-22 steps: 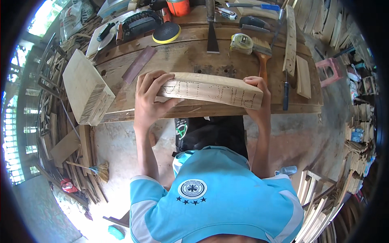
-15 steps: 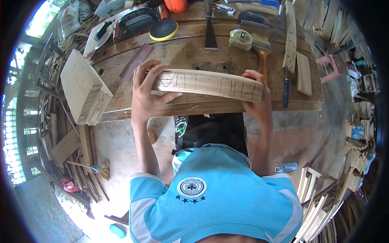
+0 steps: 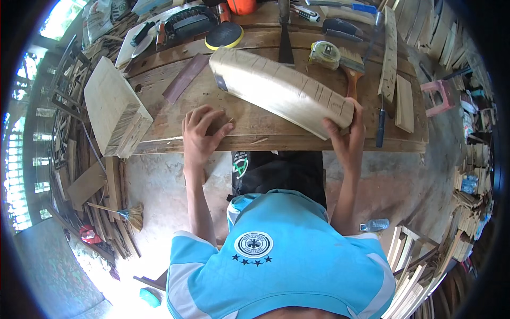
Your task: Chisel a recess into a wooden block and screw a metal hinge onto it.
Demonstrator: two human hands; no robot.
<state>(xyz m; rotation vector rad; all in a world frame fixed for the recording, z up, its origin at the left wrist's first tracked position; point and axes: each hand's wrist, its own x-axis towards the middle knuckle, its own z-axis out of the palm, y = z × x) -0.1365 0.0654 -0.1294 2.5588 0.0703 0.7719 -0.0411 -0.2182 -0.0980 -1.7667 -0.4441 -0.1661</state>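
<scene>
My right hand [image 3: 348, 130] grips the right end of a thick, pale wooden board [image 3: 276, 90], thumb on the near face and fingers behind. The board is tilted above the workbench [image 3: 170, 127], its left end raised toward the back. Dark marks run along its narrow upper edge, and a dark patch shows at its left end. Near the bench's front edge, my left hand [image 3: 201, 133] is apart from the board, its fingers curled round a small brown piece [image 3: 219, 123] whose kind I cannot make out.
A thick pale block [image 3: 109, 101] stands at the left, beside a purplish strip [image 3: 186, 78]. Behind the board lie a round sanding pad [image 3: 224, 35], a scraper [image 3: 286, 48], a tape measure [image 3: 324, 55] and a paintbrush [image 3: 353, 66]. A blue-handled tool [image 3: 380, 127] lies at the right.
My left hand has let go of the board, moved down to the bench and closed on the small brown piece. The board has turned in my right hand, its left end rising toward the back.
</scene>
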